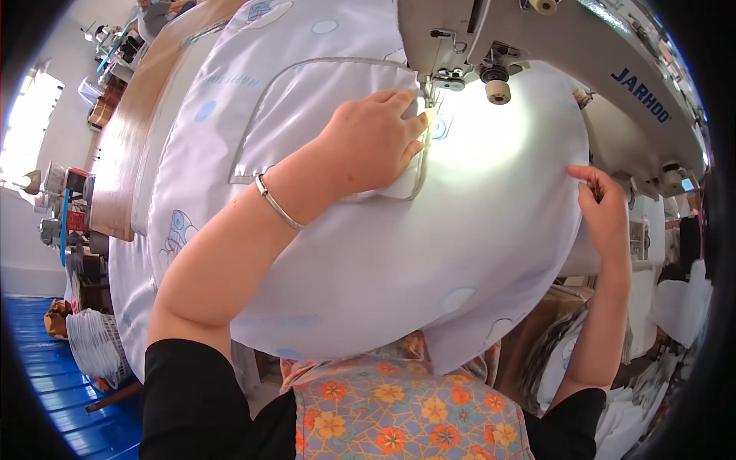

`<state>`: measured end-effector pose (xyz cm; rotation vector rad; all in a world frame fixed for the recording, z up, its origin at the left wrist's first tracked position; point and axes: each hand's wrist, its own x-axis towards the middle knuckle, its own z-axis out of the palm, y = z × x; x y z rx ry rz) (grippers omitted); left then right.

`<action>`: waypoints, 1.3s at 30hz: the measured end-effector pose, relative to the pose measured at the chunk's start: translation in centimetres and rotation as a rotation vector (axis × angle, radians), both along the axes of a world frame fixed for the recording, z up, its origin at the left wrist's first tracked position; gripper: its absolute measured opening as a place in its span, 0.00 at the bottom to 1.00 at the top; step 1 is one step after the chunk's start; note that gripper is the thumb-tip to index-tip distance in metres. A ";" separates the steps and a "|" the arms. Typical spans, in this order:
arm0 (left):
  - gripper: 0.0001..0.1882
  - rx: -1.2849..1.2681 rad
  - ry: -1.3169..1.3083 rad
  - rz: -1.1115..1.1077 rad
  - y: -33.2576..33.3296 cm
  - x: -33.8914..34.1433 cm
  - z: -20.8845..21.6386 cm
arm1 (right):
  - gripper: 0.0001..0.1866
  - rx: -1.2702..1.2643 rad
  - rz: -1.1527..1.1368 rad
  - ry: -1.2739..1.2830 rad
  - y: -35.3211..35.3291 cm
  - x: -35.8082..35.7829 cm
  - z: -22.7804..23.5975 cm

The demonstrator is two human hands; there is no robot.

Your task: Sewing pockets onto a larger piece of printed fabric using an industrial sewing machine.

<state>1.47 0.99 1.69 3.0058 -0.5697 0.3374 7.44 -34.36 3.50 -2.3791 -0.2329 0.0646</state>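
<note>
A large sheet of shiny white fabric [368,268] with faint blue prints spreads over the sewing table and hangs down to my lap. A pocket-like white panel with grey edging [299,115] lies on it, its right edge by the needle of the sewing machine [552,46]. My left hand [376,142] rests flat on that panel, fingers stretched just in front of the presser foot [427,90]. Out at the fabric's right edge, my right hand [602,203] is closed, thumb and forefinger at the border. Something small and dark shows among its curled fingers, too little to name.
A bright lamp lights the fabric right of the needle. The machine's arm reaches across the upper right. A wooden table edge [123,153] runs along the left. A white basket [96,345] stands on the blue floor [46,368]; a cardboard box [537,322] sits below right.
</note>
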 end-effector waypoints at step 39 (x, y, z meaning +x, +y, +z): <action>0.12 -0.046 -0.251 0.306 13.1 -12.2 -0.2 | 0.17 -0.224 0.789 -0.520 14.0 -2.0 -1.4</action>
